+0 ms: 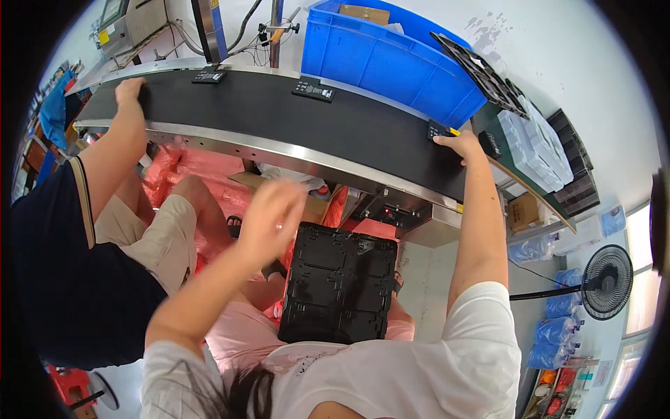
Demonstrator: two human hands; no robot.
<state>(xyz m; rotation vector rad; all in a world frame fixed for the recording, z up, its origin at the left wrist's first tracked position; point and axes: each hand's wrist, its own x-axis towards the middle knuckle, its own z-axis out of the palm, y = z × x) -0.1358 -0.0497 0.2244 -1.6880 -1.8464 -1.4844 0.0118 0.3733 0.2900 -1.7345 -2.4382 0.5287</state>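
On the black conveyor belt point(279, 119), at its right end, my right hand point(462, 144) has its fingers at a flat black battery point(436, 130) with pale print, pinching its near edge. My left hand point(276, 213) is raised in front of the belt, above my lap, smeared by motion; whether it holds anything cannot be made out. Across my lap rests a black plastic tray point(337, 283) with moulded compartments, and no batteries show in it. Two more flat black batteries lie on the belt, one battery point(313, 89) near the middle and another battery point(208, 75) farther left.
A co-worker's hand point(130, 89) rests at the belt's left end. Behind the belt stands a blue crate point(391, 63), with a black tray point(481, 73) leaning against its right side. White trays point(534, 150) are stacked at the right. A black fan point(607, 283) stands farther right.
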